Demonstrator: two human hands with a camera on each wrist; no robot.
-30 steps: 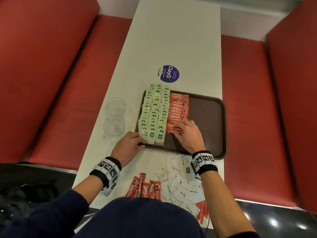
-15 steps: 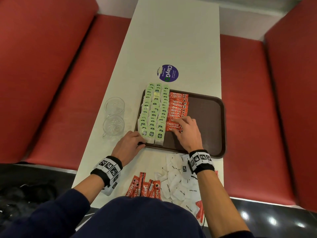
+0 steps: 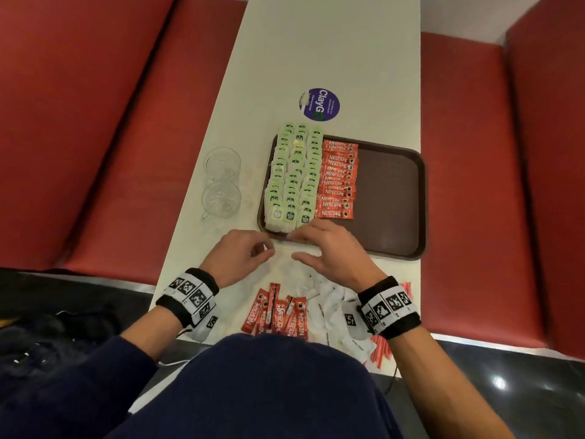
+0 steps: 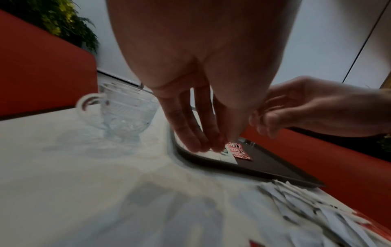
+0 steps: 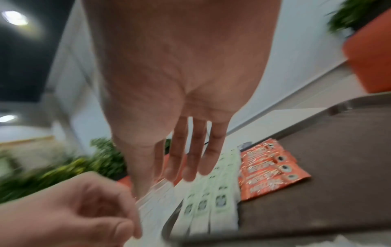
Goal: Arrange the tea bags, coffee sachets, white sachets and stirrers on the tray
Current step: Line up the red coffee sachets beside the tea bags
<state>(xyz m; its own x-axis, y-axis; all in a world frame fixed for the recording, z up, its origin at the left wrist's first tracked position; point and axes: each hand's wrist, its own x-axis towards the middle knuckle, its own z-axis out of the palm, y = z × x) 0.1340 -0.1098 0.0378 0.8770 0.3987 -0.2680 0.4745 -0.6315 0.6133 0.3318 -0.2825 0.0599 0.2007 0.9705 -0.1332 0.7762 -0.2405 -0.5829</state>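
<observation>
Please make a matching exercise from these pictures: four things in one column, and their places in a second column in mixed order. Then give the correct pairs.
Things:
1. green tea bags
2. glass cups
3. white sachets
4. round purple sticker

Places:
A. on the table, beyond the far edge of the tray
B. loose on the table, nearer the person than the tray
C. in rows on the left part of the tray
D. on the table, left of the tray

Pairs: 1-C, 2-D, 3-B, 4-A

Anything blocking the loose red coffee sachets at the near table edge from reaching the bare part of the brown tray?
Nothing fixed. The loose red coffee sachets lie on the white table; both hands, left hand and right hand, hover between them and the brown plastic tray, holding nothing. Its right half is bare.
</observation>
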